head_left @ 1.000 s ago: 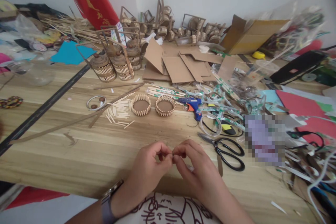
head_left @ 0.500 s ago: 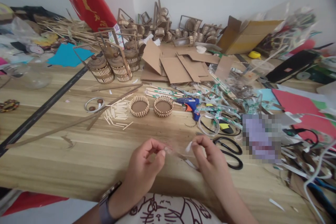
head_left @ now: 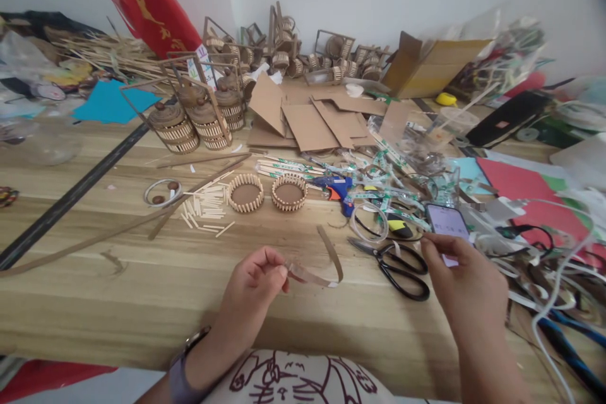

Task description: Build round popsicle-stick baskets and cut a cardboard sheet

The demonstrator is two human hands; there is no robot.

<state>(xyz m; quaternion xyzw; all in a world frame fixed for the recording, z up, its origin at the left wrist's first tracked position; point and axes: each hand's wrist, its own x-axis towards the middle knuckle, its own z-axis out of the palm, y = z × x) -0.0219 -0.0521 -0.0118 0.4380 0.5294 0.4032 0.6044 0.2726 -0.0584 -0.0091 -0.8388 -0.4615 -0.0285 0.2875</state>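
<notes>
My left hand (head_left: 260, 281) pinches one end of a thin brown strip (head_left: 310, 276). From there the strip runs right, bends sharply and curls up off to the far side, with a small white patch near the bend. Beside the phone (head_left: 447, 222) is my right hand (head_left: 466, 278), thumb and fingertips closed together; whatever they hold, if anything, cannot be made out. Black-handled scissors (head_left: 402, 271) lie between the two hands, a white scrap (head_left: 396, 251) at their handles. Farther back stand two round stick-walled baskets, the left one (head_left: 245, 194) and the right one (head_left: 290, 192).
Short wooden sticks (head_left: 206, 207) are scattered left of the baskets. A blue glue gun (head_left: 343, 189) and a clear ring (head_left: 368, 222) lie to the right. Behind are cardboard sheets (head_left: 312, 123) and finished lidded baskets (head_left: 208, 123). Cables (head_left: 558, 303) crowd the right side.
My right hand has moved right, away from my left hand, to beside the phone. The white piece it pinched is no longer visible in its fingers. My left hand still pinches the strip.
</notes>
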